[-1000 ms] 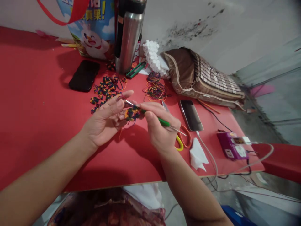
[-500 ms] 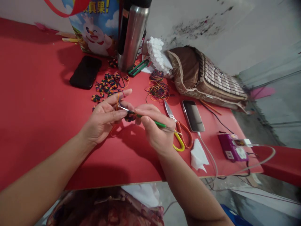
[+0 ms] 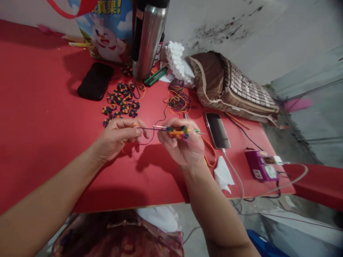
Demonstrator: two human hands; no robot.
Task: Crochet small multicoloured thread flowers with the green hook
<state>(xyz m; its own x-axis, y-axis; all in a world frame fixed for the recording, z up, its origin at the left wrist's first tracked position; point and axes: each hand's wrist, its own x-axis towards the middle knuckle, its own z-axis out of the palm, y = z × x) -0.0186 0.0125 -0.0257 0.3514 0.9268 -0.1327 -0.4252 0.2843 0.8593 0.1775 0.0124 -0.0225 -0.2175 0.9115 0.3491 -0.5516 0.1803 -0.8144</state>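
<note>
My left hand (image 3: 120,137) pinches a dark yarn strand (image 3: 147,128) that runs taut to the right, with an orange bit over its fingers. My right hand (image 3: 184,146) is closed on a crochet hook (image 3: 160,126), whose metal tip points left. Against those fingers lies a small multicolored crocheted piece (image 3: 178,132) in orange, green and purple. A loose strand hangs in a curve between the hands. Behind my left hand, several crocheted flowers (image 3: 124,103) lie on the red table (image 3: 53,142). A tangle of yarn (image 3: 178,101) rests beyond my right hand.
At the back stand a steel flask (image 3: 151,39) and a printed bag (image 3: 107,35). A black phone (image 3: 95,81) lies at left. On the right are another phone (image 3: 217,130), scissors (image 3: 210,151) partly hidden, a tissue (image 3: 223,175), a purple box (image 3: 258,166) and a brown cushion (image 3: 235,85).
The crocheted piece has moved right, away from my left hand and onto my right hand. My hands are farther apart, and the yarn is stretched between them. My left fingers have folded down.
</note>
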